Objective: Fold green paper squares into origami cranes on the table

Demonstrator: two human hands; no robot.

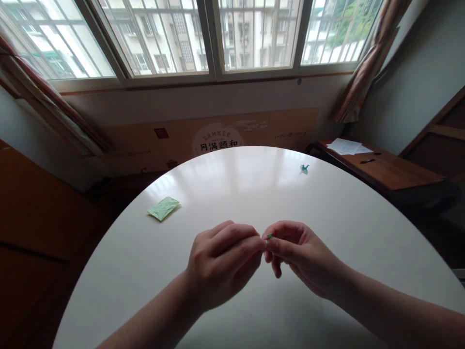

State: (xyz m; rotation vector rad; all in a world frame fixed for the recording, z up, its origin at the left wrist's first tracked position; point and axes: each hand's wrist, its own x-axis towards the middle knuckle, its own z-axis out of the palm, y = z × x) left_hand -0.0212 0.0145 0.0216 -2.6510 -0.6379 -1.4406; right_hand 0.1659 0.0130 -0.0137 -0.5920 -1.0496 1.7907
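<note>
Above the white table, my left hand [225, 264] and my right hand [303, 254] meet at the fingertips. Between them a small green piece [269, 236] peeks out, mostly covered by my fingers; it may be folded paper, but its shape is too hidden to tell. My right thumb and forefinger pinch it, while the other right fingers curl below. The left hand is closed, its fingertips pressed together at the piece's left side.
A light green creased packet or folded paper [163, 208] lies at the left of the round white table [232, 189]. Near the far right edge is a small teal folded figure [304, 168]. A wooden side table [395, 167] with white papers [348, 146] stands beyond.
</note>
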